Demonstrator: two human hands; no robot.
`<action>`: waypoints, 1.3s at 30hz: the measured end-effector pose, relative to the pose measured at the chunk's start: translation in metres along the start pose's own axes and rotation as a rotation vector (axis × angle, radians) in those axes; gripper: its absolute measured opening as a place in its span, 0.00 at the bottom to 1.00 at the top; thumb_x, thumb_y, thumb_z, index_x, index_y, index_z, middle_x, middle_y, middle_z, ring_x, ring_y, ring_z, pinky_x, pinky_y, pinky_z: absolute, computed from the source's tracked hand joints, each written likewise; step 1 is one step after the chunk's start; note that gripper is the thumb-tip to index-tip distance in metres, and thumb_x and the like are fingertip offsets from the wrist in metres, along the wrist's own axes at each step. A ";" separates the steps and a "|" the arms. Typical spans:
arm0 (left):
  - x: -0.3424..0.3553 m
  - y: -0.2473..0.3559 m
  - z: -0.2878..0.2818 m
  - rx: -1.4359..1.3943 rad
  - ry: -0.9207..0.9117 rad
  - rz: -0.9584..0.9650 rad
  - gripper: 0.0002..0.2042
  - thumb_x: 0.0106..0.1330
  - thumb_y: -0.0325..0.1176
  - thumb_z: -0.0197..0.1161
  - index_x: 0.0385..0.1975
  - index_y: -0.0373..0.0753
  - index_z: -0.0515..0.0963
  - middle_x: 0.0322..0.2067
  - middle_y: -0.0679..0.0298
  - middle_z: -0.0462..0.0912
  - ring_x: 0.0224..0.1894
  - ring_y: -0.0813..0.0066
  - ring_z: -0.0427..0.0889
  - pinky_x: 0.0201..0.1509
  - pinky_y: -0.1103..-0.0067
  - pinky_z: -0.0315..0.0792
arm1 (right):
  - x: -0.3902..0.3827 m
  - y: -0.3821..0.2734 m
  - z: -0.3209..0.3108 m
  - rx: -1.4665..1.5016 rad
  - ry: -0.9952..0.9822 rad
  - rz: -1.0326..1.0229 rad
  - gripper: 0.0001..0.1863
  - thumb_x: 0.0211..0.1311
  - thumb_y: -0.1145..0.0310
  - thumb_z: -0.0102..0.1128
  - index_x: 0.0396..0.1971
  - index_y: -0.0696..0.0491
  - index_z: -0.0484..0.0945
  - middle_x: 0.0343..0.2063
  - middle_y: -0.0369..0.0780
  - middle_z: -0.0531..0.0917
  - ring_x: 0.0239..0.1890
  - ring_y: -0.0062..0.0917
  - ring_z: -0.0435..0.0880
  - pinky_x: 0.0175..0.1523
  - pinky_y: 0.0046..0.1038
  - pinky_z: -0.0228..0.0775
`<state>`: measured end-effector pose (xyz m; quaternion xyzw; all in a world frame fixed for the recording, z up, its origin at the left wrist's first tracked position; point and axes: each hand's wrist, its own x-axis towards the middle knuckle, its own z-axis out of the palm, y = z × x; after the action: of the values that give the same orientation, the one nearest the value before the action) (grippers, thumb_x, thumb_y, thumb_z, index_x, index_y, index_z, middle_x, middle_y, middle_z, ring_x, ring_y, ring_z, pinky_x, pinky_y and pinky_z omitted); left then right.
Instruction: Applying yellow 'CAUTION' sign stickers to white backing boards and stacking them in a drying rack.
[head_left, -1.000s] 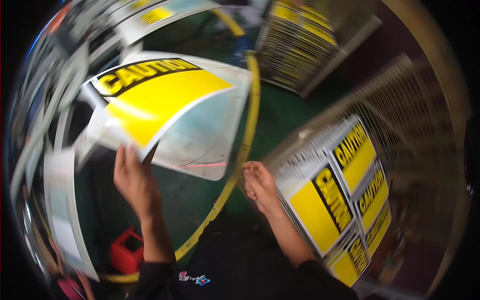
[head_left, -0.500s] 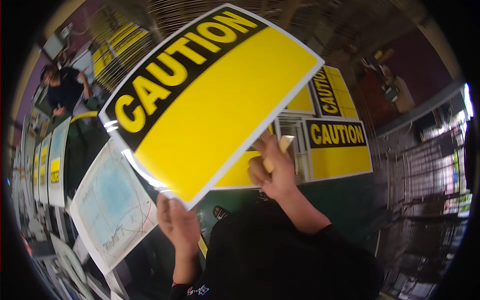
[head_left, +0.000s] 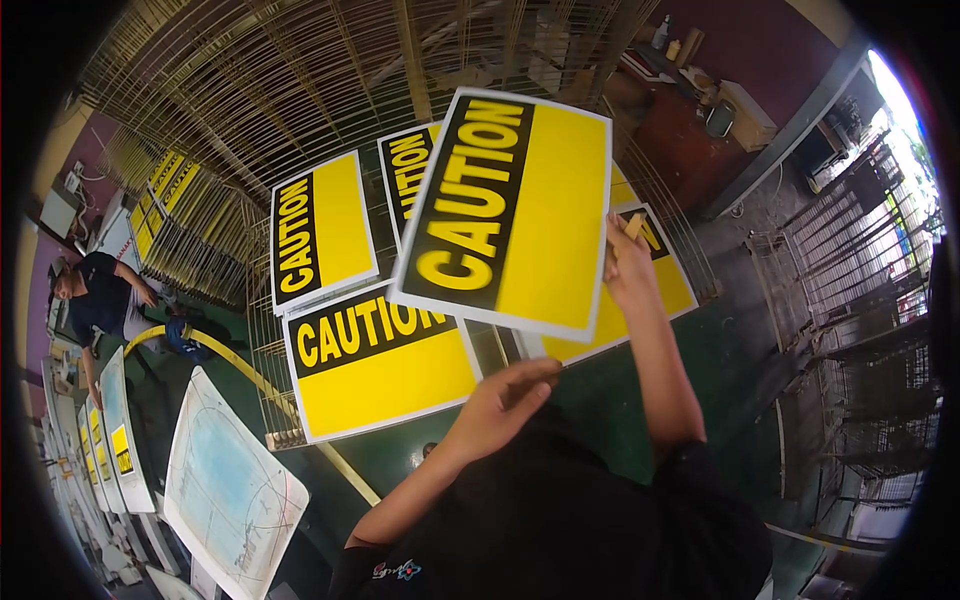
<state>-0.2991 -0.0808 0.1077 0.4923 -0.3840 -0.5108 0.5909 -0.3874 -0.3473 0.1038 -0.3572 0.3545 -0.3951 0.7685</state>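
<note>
Sign in my hands: a yellow and black sign panel (head_left: 505, 210), a rectangle with a white border, held up in the air in front of me, above the other signs.
My right hand (head_left: 628, 262): at the panel's right edge, near its lower right corner. My fingers curl around that edge and grip it; the fingertips go behind the panel and I cannot see them.
My left hand (head_left: 500, 400): just below the panel's bottom edge, near its middle. The fingers are bent and loosely gathered. I cannot tell whether they touch the panel or hang just beneath it.
Which way the sign points: its long axis runs from lower left to upper right, tilted slightly off vertical. The black band lies along the left side, the plain yellow field along the right. The large lettering on the band reads upward along the long axis.
Signs beneath: several matching yellow and black signs lie flat on a wire drying rack (head_left: 300, 90). One sign (head_left: 322, 228) sits to the left, another sign (head_left: 385, 360) lies lower left, and the held panel partly covers two more.
Further left: a pale printing screen (head_left: 230, 490) lies tilted on the green floor (head_left: 740, 370); another person (head_left: 100, 300) bends at the far left.
Hard to make out: the picture's rim is dark and curved.
</note>
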 end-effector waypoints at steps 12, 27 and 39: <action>-0.035 -0.030 -0.017 -0.033 0.214 -0.168 0.14 0.72 0.24 0.55 0.56 0.33 0.74 0.53 0.60 0.79 0.56 0.72 0.78 0.64 0.77 0.70 | 0.238 -0.068 -0.084 -0.432 -0.220 0.187 0.10 0.70 0.64 0.58 0.44 0.52 0.79 0.15 0.29 0.74 0.09 0.10 0.57 0.14 0.17 0.46; -0.053 -0.029 -0.002 -0.172 0.495 -0.236 0.13 0.71 0.25 0.57 0.53 0.31 0.75 0.54 0.59 0.79 0.57 0.73 0.77 0.64 0.77 0.68 | 0.363 -0.066 -0.098 -0.831 0.055 0.200 0.13 0.70 0.62 0.59 0.48 0.53 0.78 0.13 0.29 0.73 0.08 0.10 0.57 0.13 0.19 0.44; -0.046 -0.034 -0.011 -0.099 0.428 -0.196 0.12 0.71 0.26 0.58 0.53 0.33 0.76 0.52 0.61 0.81 0.55 0.76 0.79 0.60 0.79 0.69 | 0.332 -0.103 -0.054 -1.858 0.239 -0.372 0.19 0.68 0.52 0.51 0.44 0.48 0.83 0.45 0.51 0.83 0.51 0.48 0.81 0.52 0.46 0.74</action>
<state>-0.3049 -0.0330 0.0748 0.5949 -0.1747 -0.4679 0.6298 -0.3239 -0.6919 0.0754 -0.8327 0.5402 -0.1054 0.0615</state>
